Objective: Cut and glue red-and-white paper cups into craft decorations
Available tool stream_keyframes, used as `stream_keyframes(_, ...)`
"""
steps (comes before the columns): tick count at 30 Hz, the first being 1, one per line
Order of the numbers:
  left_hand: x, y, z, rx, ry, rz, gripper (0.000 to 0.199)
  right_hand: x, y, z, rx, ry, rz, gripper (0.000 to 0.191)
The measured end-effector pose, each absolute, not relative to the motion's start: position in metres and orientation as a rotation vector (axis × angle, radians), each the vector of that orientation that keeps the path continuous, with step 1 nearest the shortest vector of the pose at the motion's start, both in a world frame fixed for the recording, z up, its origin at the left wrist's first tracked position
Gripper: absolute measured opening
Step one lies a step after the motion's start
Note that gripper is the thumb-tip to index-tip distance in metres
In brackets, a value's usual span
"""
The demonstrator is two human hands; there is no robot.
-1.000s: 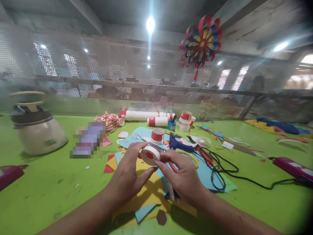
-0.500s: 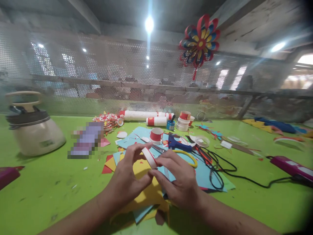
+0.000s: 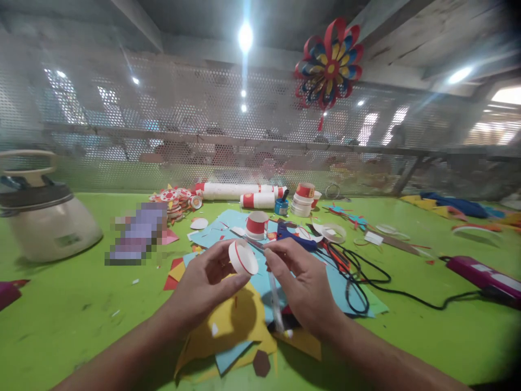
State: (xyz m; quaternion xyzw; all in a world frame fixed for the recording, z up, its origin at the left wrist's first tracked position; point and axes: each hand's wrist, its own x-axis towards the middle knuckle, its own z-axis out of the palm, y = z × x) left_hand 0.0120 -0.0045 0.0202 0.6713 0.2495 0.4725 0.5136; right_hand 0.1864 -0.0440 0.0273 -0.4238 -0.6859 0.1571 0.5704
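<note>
My left hand (image 3: 209, 279) grips a short cut section of a paper cup (image 3: 243, 257), white with a thin red line, between thumb and fingers. The section is tilted with its round side towards me. Just right of it, apart from it, my right hand (image 3: 299, 277) has thumb and forefinger pinched together; whatever they hold, if anything, I cannot make out. Below that hand a clear strip (image 3: 275, 304) shows over the coloured paper. Yellow paper (image 3: 234, 315) lies under my hands. Beyond them stand a red and white cup piece (image 3: 256, 224) and a blue glue gun (image 3: 296, 237).
Black cord (image 3: 366, 266) loops across blue paper (image 3: 217, 232) to a purple power strip (image 3: 482, 278) at right. Stacked cup pieces (image 3: 302, 205), a blue bottle (image 3: 281, 206) and a row of cups (image 3: 258, 200) stand behind. A beige pot (image 3: 52, 228) is at left.
My right hand has let go of the cup section and drawn slightly right. My left hand keeps it and has turned its round side towards me. The view has shifted slightly.
</note>
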Motion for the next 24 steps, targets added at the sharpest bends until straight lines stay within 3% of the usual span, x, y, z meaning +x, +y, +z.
stream_keyframes(7, 0.011, -0.003, 0.018, 1.562, 0.638, 1.144, 0.046, 0.186, -0.041, 0.025, -1.056, -1.537, 0.478, 0.02)
stream_keyframes(11, 0.013, -0.002, 0.013, 1.739, 0.676, 1.166, 0.036, 0.187, -0.041, 0.025, -1.087, -1.543, 0.507, 0.021)
stream_keyframes(17, 0.009, 0.003, 0.004, 2.35, 1.095, 1.153, 0.03, 0.188, -0.039, 0.023, -1.161, -1.582, 0.529, 0.026)
stream_keyframes(24, 0.008, 0.0, 0.003, 2.507, 1.149, 1.105, 0.036, 0.189, -0.036, 0.02, -1.237, -1.632, 0.545, 0.027)
